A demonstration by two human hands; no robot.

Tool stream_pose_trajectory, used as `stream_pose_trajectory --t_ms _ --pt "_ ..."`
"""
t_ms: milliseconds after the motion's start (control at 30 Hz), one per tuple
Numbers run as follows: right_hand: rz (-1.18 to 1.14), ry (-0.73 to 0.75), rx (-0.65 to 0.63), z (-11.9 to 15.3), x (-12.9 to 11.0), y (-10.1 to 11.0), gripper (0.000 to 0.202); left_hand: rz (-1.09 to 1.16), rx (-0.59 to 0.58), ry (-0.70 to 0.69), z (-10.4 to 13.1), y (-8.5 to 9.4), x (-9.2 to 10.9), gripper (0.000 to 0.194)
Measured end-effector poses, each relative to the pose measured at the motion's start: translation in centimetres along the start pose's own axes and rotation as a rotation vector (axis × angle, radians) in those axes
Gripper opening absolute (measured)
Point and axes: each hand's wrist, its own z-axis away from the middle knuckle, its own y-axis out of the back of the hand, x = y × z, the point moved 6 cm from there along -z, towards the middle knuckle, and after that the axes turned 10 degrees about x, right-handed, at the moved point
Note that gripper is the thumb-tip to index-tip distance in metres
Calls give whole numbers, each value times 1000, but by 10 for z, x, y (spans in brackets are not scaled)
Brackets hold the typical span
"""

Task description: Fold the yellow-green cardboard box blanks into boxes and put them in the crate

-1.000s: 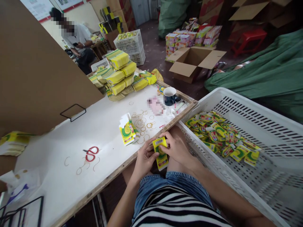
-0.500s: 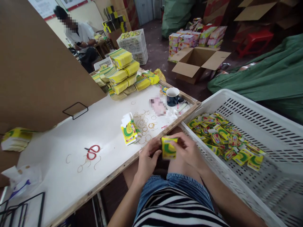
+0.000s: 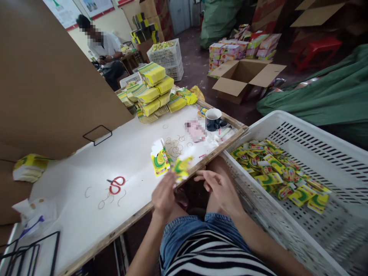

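Observation:
My left hand (image 3: 164, 194) pinches a yellow and green carton (image 3: 181, 168), blurred, above the table's front edge. To its right, my right hand (image 3: 220, 188) hovers over my lap with its fingers apart and holds nothing. A few flat cartons (image 3: 160, 160) lie on the white table (image 3: 126, 149) just behind the held one, beside scattered rubber bands (image 3: 174, 148). In the white crate (image 3: 330, 153) on the right lies a heap of small yellow and green boxes (image 3: 273, 165).
Red scissors (image 3: 117, 185) lie at the table's left part. Bundled cartons (image 3: 152, 92) are stacked at its back, and a mug (image 3: 213, 119) stands near the right corner. An open cardboard box (image 3: 244, 78) is on the floor. A person (image 3: 106, 50) sits far back.
My hands have moved apart. The left has carried a carton leftward over the table edge, and the right no longer touches the small box it held. The view has shifted slightly.

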Motion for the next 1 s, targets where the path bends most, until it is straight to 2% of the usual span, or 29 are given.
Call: stream_pose_trajectory --t_ms 100,133,167,200,233,300,333,400,433,500,567,667,733,833,900,1000 --pt "-82 -108 -44 0 3 -11 46 297 -131 -272 18 -13 51 38" --pt "-80 -104 -20 -1 3 -9 45 380 -173 -289 24 -17 61 39" --pt "-72 -88 8 -3 2 -6 44 442 -185 -245 27 -21 65 38" --pt "-64 -65 29 -3 1 -2 42 490 -172 -137 29 -24 62 38" --pt "-62 -45 40 -3 0 1 40 534 -144 29 29 -26 55 38" --pt "-88 -46 34 -1 3 3 39 643 -106 460 32 -34 33 40" --pt "-113 -61 23 1 5 2 38 721 -127 679 36 -41 24 43" --pt "-168 -96 -6 4 12 -3 38 921 -257 1029 43 -54 19 52" --pt "-190 -109 -23 5 14 -6 37 1017 -336 1142 46 -60 21 55" --pt "-214 -119 -55 6 18 -10 36 1153 -445 1259 46 -65 28 58" --pt "-218 -126 -74 7 18 -12 37 1205 -459 1286 44 -66 32 55" --pt "-214 -149 -73 7 18 -10 41 1186 -418 1296 46 -69 32 50" --pt "-178 -146 -82 9 18 -10 40 1116 -377 1313 49 -72 29 48" --pt "-51 -57 -56 9 17 -9 34 980 -296 1278 48 -71 24 43" --pt "22 12 19 8 15 -6 31 914 -246 1212 42 -68 26 46" --pt "59 80 70 7 11 -3 27 889 -216 1140 33 -60 31 65"
